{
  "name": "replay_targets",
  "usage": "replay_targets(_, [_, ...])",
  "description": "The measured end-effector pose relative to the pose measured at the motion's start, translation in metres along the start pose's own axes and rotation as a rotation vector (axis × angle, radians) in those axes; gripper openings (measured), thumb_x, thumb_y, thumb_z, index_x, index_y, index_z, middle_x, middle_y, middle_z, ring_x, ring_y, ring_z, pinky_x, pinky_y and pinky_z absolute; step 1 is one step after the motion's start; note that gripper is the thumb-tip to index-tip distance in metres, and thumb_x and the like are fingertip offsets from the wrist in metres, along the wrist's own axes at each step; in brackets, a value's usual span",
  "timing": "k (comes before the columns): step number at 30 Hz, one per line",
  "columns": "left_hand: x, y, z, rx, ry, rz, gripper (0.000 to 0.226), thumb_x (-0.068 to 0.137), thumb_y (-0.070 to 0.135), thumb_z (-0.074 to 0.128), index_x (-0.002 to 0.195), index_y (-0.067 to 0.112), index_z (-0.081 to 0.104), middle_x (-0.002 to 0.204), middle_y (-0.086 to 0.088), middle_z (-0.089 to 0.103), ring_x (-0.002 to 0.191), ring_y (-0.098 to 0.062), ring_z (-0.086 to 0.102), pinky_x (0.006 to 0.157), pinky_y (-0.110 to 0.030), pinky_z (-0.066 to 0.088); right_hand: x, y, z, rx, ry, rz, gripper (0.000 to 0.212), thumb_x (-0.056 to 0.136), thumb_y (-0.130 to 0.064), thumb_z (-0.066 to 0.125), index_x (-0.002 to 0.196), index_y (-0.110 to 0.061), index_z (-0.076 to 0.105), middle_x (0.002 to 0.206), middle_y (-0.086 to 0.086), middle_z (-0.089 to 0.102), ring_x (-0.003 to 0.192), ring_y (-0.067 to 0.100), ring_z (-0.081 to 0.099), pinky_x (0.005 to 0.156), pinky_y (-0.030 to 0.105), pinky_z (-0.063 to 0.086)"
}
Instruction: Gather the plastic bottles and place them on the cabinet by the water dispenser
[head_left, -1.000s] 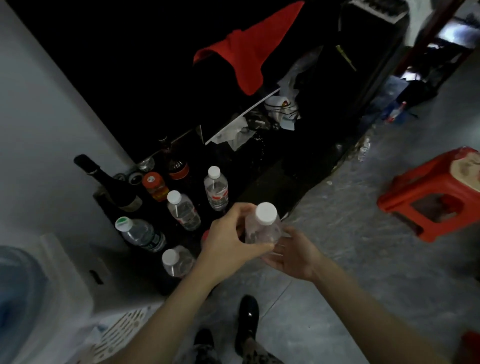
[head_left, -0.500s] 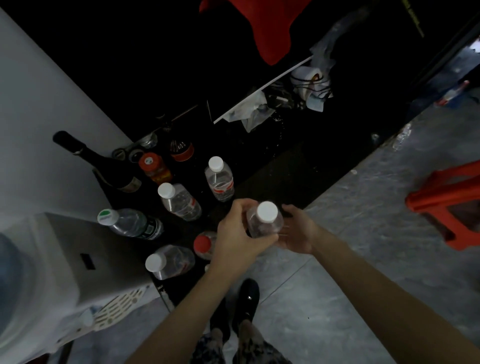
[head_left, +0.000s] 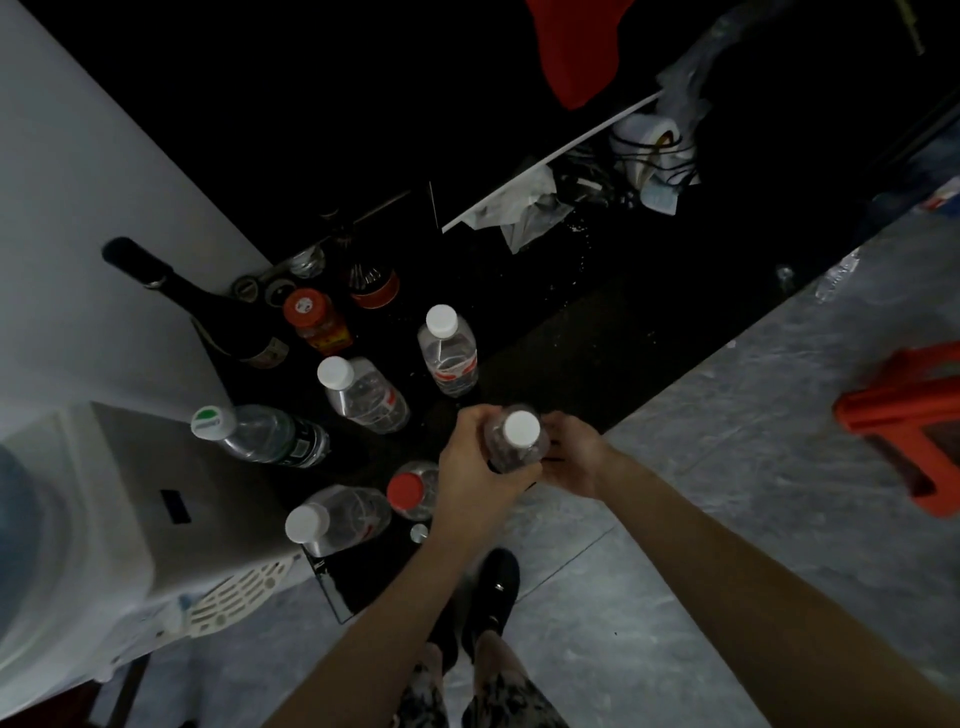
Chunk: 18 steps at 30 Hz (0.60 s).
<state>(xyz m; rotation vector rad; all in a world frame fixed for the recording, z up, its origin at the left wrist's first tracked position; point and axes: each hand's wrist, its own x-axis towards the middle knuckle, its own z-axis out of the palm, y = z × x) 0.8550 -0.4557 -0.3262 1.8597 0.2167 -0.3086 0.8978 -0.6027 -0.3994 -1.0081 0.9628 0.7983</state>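
A clear plastic bottle with a white cap is upright between both hands, just above the front edge of the black cabinet top. My left hand wraps its left side and my right hand touches its right side. Standing on the cabinet are several plastic bottles: two white-capped ones, a green-capped one, a white-capped one near the front and a red-capped one. The white water dispenser stands to the left.
A dark wine bottle, an orange-lidded jar and a dark sauce bottle stand at the cabinet's back by the white wall. Crumpled paper and cables lie further right. A red stool stands on the grey floor at right. My shoes are below.
Both hands have carried the white-capped bottle lower and toward the cabinet's front edge. The view has tilted down, bringing the dispenser and the red-capped bottle into sight.
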Motion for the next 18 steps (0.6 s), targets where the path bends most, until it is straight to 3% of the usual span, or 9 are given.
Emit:
replay_targets(5, [0.0,-0.008,0.0,-0.056,0.015,-0.045,0.05,0.076,0.007,0.086,0.11,0.026,0.054,0.103,0.01,0.066,0.093,0.007,0.065,0.075,-0.012,0.051,0.001,0.004,0.006,-0.036,0.024,-0.026,0.029,0.099,-0.016,0.048,0.119,-0.001,0.062,0.119,0.018,0.064,0.1,0.028,0.062,0.078,0.036,0.054])
replay_targets(9, [0.001,-0.012,0.001,-0.023,-0.003,-0.047,0.054,0.08,0.01,0.084,0.118,0.027,0.049,0.11,0.011,0.063,0.097,0.008,0.063,0.075,-0.009,0.05,0.002,0.007,0.008,-0.035,0.011,-0.03,0.025,0.099,-0.014,0.048,0.113,-0.002,0.065,0.122,0.019,0.065,0.111,0.03,0.062,0.097,0.041,0.052])
replay_targets(11, [0.0,-0.011,0.001,0.04,-0.006,-0.036,0.063,0.081,0.012,0.083,0.13,0.026,0.046,0.12,0.009,0.06,0.107,0.0,0.062,0.081,-0.009,0.049,0.0,0.007,0.008,-0.063,0.014,-0.023,0.026,0.098,-0.017,0.051,0.117,-0.005,0.064,0.123,0.017,0.065,0.116,0.031,0.06,0.103,0.044,0.049])
replay_targets(14, [-0.001,-0.008,-0.004,0.106,-0.018,0.016,0.077,0.08,0.008,0.081,0.143,0.026,0.04,0.138,0.001,0.05,0.125,-0.01,0.052,0.099,-0.018,0.045,-0.007,0.007,0.009,-0.123,0.026,-0.03,0.032,0.097,-0.024,0.054,0.123,-0.008,0.062,0.125,0.013,0.063,0.118,0.029,0.058,0.099,0.042,0.048])
replay_targets(18, [-0.014,0.023,-0.019,0.162,-0.03,0.171,0.077,0.081,0.016,0.081,0.144,0.031,0.038,0.145,0.007,0.04,0.132,-0.006,0.042,0.103,-0.011,0.036,-0.03,-0.006,0.013,-0.155,0.054,-0.118,0.033,0.096,-0.026,0.056,0.123,-0.009,0.062,0.125,0.011,0.063,0.114,0.026,0.059,0.094,0.04,0.048])
